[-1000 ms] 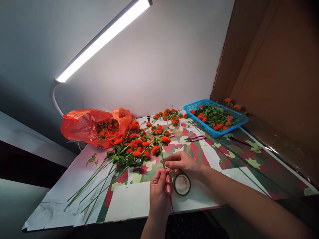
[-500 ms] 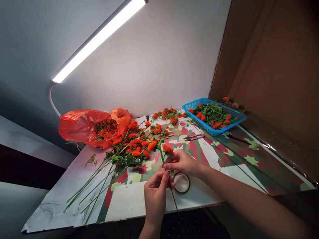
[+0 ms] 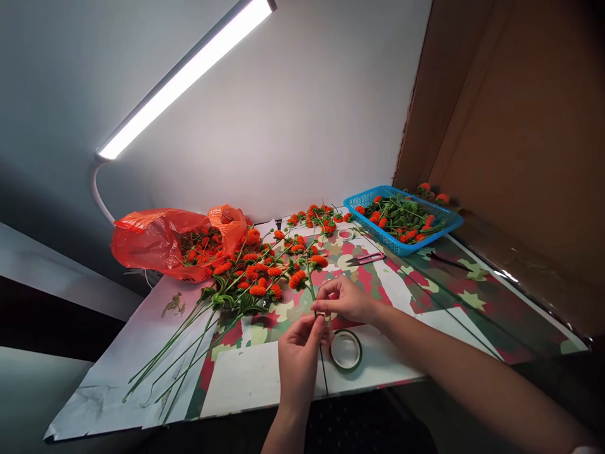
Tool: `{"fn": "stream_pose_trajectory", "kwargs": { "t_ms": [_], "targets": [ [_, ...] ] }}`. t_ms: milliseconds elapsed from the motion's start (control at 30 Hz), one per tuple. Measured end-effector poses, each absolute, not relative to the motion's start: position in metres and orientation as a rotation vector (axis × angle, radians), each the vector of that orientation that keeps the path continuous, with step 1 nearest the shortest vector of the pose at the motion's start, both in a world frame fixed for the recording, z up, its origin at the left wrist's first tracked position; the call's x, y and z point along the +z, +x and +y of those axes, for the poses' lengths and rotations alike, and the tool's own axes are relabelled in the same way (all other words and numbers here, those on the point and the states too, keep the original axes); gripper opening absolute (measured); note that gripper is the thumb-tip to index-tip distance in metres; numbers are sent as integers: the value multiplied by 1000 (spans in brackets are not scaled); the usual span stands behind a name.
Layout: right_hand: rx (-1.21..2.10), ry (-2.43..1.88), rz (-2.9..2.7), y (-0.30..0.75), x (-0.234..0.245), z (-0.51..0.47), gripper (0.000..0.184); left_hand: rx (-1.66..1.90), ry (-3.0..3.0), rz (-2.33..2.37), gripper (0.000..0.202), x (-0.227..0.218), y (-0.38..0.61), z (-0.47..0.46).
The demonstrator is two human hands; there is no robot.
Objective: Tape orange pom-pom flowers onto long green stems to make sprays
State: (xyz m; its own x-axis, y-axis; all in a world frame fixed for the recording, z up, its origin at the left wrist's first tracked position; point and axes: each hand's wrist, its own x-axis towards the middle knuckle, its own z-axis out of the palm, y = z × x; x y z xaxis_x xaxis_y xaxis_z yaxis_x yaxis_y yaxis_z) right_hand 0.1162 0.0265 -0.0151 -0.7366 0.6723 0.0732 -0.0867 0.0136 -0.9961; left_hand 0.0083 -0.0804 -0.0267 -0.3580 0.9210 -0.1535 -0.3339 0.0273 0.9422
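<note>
Partly hidden by fingers, the thin green stem (image 3: 317, 296) is pinched by the left hand (image 3: 297, 353) low and the right hand (image 3: 343, 299) higher. Its fuzzy orange flower (image 3: 319, 260) stands above the table (image 3: 265, 378). The round tape roll (image 3: 346, 350) lies just beside. The flower now sits higher than before.

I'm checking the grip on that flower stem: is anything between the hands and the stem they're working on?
Nothing visible. The left hand and right hand both pinch the green stem directly. The roll of green tape lies on the table just beside them, not between.
</note>
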Motion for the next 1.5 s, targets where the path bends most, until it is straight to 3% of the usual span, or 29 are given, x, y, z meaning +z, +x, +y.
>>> {"fn": "stream_pose_trajectory", "kwargs": {
  "t_ms": [100, 300, 500, 800, 1133, 1500],
  "targets": [
    [1758, -598, -1759, 117, -15, 28, 27, 1533, 695, 1281, 24, -27, 7, -78],
    [2056, -481, -1641, 120, -16, 31, 26, 1620, 351, 963, 31, -31, 22, -75],
    [2133, -513, -1517, 119, -22, 35, 26, 1491, 316, 714, 25, -25, 26, -72],
    [1928, -632, -1560, 122, -13, 38, 28, 1579, 791, 1284, 24, -24, 16, -71],
    [2131, -594, -1427, 120, -25, 36, 27, 1520, 335, 907, 28, -29, 17, -70],
    [2012, -511, -1413, 117, -24, 34, 27, 1575, 687, 1193, 25, -34, 19, -69]
  ]
}}
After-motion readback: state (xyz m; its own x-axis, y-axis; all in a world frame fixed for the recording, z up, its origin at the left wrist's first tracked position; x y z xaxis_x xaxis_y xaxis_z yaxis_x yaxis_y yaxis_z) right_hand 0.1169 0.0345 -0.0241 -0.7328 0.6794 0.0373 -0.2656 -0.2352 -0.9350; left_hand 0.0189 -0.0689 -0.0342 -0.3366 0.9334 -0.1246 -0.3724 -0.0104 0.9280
